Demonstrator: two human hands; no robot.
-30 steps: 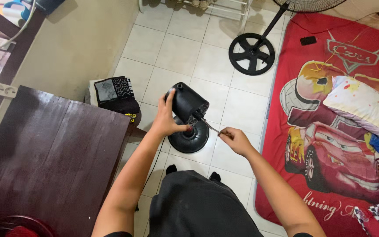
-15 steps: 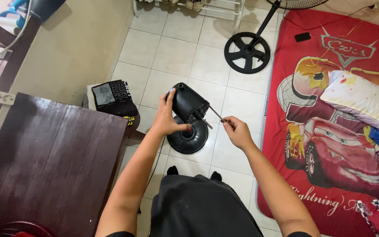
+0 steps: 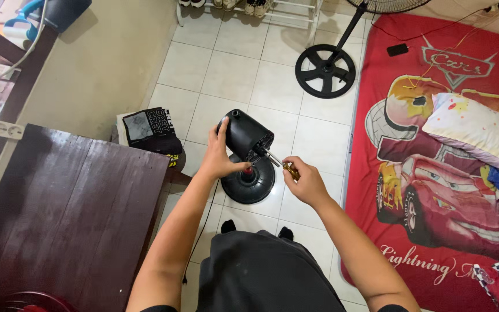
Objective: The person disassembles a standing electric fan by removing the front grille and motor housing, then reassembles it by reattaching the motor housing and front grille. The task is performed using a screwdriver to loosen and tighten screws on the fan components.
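A black fan motor housing (image 3: 246, 134) stands tilted on its round black base (image 3: 248, 184) on the tiled floor. My left hand (image 3: 219, 156) grips the housing from its left side. A metal shaft sticks out of the housing's front toward my right hand (image 3: 303, 181). That hand holds a screwdriver (image 3: 287, 169) with a yellowish handle, its tip at the front of the housing near the shaft.
A dark wooden table (image 3: 64, 214) is at the left. A black box (image 3: 148, 130) lies by the wall. A standing fan's round base (image 3: 325, 71) is behind. A red printed mattress (image 3: 440, 156) with a pillow (image 3: 472, 128) lies at the right.
My right hand with the screwdriver has come in closer to the front of the housing. My left hand stays on the housing. The view has shifted slightly.
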